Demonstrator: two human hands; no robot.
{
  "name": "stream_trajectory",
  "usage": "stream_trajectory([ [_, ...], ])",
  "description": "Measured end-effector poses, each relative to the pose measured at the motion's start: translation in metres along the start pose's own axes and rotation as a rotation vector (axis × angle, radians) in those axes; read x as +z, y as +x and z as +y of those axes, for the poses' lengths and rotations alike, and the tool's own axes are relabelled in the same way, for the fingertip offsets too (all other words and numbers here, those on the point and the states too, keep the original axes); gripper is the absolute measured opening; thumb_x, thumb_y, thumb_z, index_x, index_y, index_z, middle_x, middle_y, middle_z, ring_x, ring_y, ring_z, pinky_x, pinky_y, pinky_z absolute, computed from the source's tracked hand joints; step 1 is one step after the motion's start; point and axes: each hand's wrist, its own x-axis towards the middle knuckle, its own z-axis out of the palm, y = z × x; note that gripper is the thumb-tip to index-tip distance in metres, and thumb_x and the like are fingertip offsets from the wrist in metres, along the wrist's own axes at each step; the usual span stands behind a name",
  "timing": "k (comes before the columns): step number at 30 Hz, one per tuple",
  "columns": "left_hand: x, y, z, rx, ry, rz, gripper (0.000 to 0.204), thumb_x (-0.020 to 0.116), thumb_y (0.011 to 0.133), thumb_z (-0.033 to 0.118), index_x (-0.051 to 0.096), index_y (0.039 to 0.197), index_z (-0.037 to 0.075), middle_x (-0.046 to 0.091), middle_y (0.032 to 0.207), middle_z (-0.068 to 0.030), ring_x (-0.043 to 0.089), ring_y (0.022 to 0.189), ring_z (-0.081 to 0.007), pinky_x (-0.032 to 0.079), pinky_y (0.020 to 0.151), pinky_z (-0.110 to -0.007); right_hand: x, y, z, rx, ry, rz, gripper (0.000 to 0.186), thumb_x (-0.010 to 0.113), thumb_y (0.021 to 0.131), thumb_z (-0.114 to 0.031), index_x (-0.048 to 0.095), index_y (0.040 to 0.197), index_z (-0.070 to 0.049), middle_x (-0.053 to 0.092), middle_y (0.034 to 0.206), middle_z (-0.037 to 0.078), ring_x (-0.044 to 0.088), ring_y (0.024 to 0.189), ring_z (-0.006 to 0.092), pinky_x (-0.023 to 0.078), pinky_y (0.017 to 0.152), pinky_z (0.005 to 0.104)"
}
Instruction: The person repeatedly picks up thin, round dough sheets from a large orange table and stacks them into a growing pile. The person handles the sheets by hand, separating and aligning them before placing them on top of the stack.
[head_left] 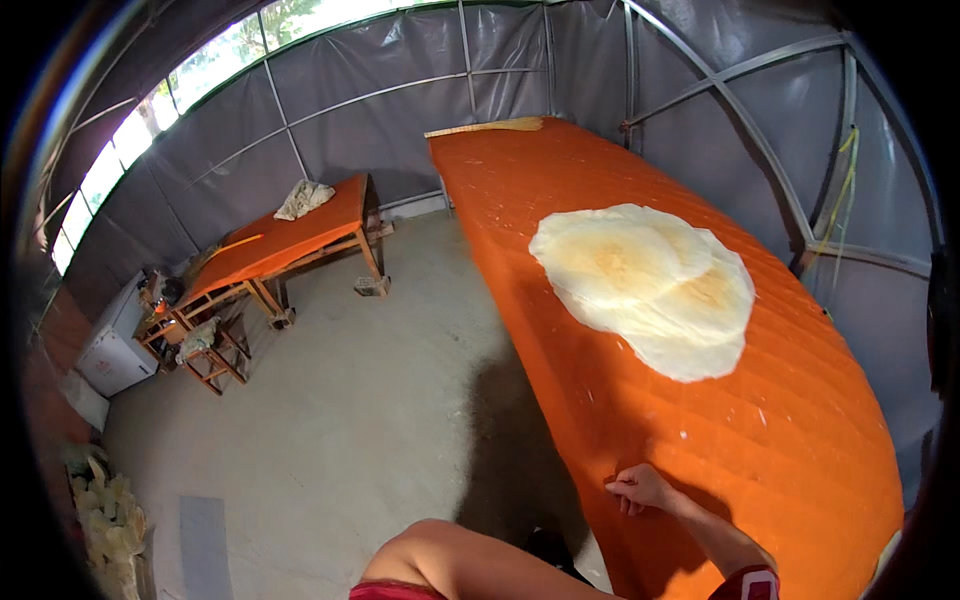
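Your right hand (640, 488) is at the left edge of the long orange-covered desk (800, 480), its fingers bent inward; I cannot tell whether they press together or pinch anything. Your left hand is out of view. At least 2 thin, pale round sheets (640, 285) with golden patches overlap on that desk, ahead of your right hand and apart from it. Across the floor (350, 400), 1 crumpled cloth (305, 200) rests on a smaller orange-topped desk (300, 235).

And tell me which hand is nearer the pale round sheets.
Right. The right hand is near the left edge of the orange table, on the near side of the pale round sheets, apart from them. The left hand is out of view.
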Motion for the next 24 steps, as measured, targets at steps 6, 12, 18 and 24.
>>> stream_trajectory([
  [6, -0.15, -0.005, -0.005, -0.106, -0.129, 0.13, 0.019, 0.056, 0.069, 0.008, 0.057, 0.086, -0.001, 0.057, 0.081, -0.011, 0.056, 0.077, -0.0207, 0.044, 0.066, -0.031, -0.046, 0.071, -0.026, 0.404, 0.024, -0.466, 0.043, 0.052, 0.082, -0.044, 0.059, 0.077, -0.002, 0.063, 0.066, 0.011, 0.062, 0.055, 0.0171, 0.048, 0.045, 0.0263],
  [12, -0.349, -0.085, -0.065, -0.345, -0.563, 0.8, 0.017, 0.05, 0.075, 0.005, 0.055, 0.091, 0.0, 0.056, 0.084, -0.0063, 0.054, 0.078, -0.016, 0.044, 0.069, -0.028, -0.059, 0.089, -0.002, 0.446, 0.301, -0.458, 0.033, 0.054, 0.083, -0.036, 0.061, 0.085, -0.004, 0.063, 0.082, 0.008, 0.062, 0.07, 0.015, 0.049, 0.059, 0.0266],
  [18, -0.572, -0.247, -0.144, -0.158, -0.918, 1.655, 0.044, 0.044, 0.067, -0.005, 0.041, 0.111, -0.008, 0.043, 0.108, -0.0199, 0.048, 0.096, -0.0265, 0.043, 0.081, -0.033, -0.082, 0.132, -0.05, 0.003, 1.254, 0.511, 0.033, 0.056, 0.082, -0.019, 0.051, 0.108, 0.0, 0.056, 0.103, 0.016, 0.058, 0.089, 0.0234, 0.046, 0.081, 0.0329],
  [24, -0.659, -0.263, -0.159, -0.397, -0.961, 1.374, 0.05, 0.04, 0.065, -0.005, 0.036, 0.115, -0.007, 0.039, 0.113, -0.0212, 0.045, 0.103, -0.0316, 0.044, 0.084, -0.038, -0.105, 0.216, -0.1, -0.308, 1.931, 0.926, 0.041, 0.059, 0.077, -0.02, 0.048, 0.11, 0.002, 0.049, 0.112, 0.022, 0.048, 0.105, 0.0322, 0.041, 0.088, 0.042],
])
